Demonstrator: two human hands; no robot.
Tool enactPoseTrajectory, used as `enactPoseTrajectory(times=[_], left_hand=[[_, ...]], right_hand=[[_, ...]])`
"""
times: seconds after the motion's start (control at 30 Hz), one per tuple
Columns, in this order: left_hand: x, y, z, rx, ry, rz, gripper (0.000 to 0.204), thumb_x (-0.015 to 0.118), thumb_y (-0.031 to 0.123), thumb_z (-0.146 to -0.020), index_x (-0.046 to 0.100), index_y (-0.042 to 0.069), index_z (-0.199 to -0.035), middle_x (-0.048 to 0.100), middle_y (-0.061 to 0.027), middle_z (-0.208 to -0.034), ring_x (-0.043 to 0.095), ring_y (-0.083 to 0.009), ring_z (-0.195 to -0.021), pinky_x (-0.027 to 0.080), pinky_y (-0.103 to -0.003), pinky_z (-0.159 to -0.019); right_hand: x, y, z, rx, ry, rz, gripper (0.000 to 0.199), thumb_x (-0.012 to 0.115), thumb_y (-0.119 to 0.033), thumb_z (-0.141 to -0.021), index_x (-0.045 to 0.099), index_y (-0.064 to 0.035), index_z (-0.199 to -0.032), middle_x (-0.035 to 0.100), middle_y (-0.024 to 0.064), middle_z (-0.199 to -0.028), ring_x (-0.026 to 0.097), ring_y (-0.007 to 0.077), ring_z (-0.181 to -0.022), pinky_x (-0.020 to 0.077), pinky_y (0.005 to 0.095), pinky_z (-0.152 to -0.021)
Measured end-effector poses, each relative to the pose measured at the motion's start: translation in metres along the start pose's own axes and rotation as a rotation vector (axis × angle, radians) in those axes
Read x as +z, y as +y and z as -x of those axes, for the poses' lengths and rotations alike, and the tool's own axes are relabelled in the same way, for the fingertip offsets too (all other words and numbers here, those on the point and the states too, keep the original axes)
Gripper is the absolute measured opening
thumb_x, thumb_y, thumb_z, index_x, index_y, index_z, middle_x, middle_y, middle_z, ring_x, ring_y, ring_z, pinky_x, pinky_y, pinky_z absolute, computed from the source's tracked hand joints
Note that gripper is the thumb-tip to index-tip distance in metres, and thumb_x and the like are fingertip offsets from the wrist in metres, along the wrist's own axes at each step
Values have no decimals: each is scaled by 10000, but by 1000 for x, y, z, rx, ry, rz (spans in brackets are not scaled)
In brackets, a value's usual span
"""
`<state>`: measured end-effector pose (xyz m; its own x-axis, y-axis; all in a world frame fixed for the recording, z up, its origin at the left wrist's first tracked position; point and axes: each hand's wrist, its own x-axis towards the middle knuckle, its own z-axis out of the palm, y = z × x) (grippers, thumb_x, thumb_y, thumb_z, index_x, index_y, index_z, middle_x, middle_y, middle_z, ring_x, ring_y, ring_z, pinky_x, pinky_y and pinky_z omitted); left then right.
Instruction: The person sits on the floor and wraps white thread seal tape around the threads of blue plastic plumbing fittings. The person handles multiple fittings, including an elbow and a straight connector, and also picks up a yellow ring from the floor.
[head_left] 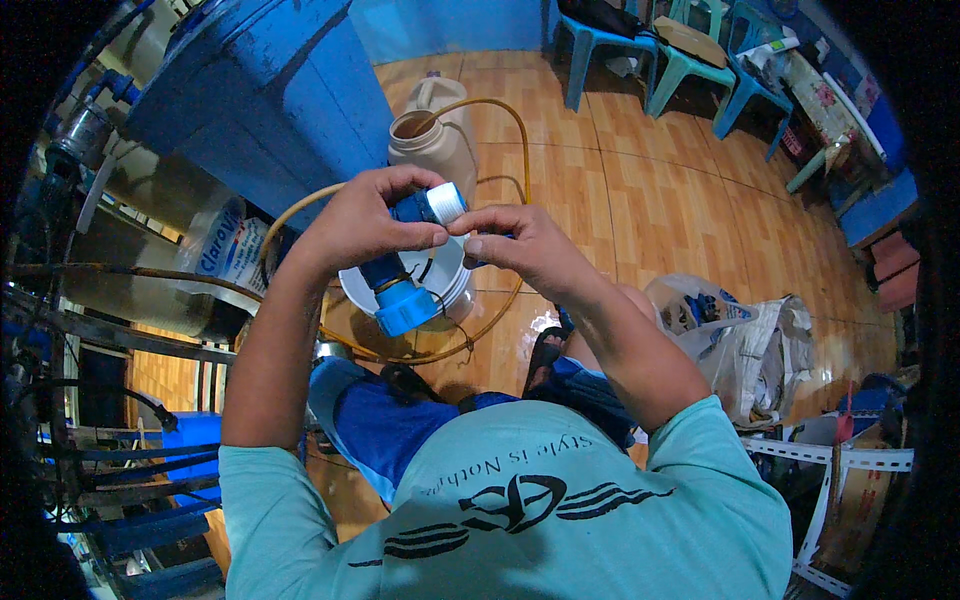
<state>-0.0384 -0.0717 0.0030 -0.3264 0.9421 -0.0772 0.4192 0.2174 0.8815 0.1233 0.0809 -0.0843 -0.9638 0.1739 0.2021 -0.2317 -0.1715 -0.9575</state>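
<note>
At the far left stands a dark metal rack (pixel 90 340) crowded with pipes and cylindrical filter housings, and beside it a blue cabinet (pixel 270 90) rises toward the top of the view. In front of these, the left hand (pixel 365 220) closes firmly round a blue pipe fitting (pixel 405 290), its fingers wrapped about the middle of the piece, whose wide blue nut hangs below the palm. The fitting's upper end, wound in white tape (pixel 446 202), pokes out between the two hands. The right hand (pixel 520 245) meets it there, thumb and forefinger pinched narrowly at the taped end. Beneath the hands lie a white round container (pixel 445 280), a beige jug (pixel 435 145) and a yellow hose (pixel 500 110) looping over the wooden floor (pixel 640 190). Farther right sit white plastic bags (pixel 750 345), with teal chairs (pixel 690 65) near the top.
</note>
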Motion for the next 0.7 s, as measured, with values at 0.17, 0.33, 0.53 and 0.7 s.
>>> enactPoseTrajectory(times=[0.17,0.33,0.53,0.7], left_hand=[[-2,-1,6,-13,-64,23,551,860,116,-707,623,15,-1194,683,-46,-1041,629,-125,-954,504,-295,-883],[4,-12,9,63,-116,-58,563,865,124,-695,625,13,-1192,679,-42,-1035,618,-120,-941,501,-291,-868],[-1,-22,18,-36,92,44,535,828,163,-727,606,34,-1196,670,-43,-1077,622,-127,-977,512,-290,-861],[13,-55,22,48,103,282,600,809,237,-713,571,58,-1234,658,-47,-1140,616,-143,-1023,521,-300,-827]], right_hand=[[1,-18,8,-107,-79,222,327,693,-159,-897,674,-63,-1209,680,31,-924,606,77,-825,500,254,-712],[1,-25,-4,-194,-7,339,313,635,-198,-942,663,-63,-1224,678,22,-942,605,84,-836,504,257,-741],[-15,-6,-4,28,147,-153,324,594,-252,-981,647,-30,-1211,672,48,-1056,637,127,-939,524,279,-863],[-12,8,5,75,128,-353,443,676,-242,-933,553,-56,-1317,662,46,-1046,634,126,-956,497,305,-884]])
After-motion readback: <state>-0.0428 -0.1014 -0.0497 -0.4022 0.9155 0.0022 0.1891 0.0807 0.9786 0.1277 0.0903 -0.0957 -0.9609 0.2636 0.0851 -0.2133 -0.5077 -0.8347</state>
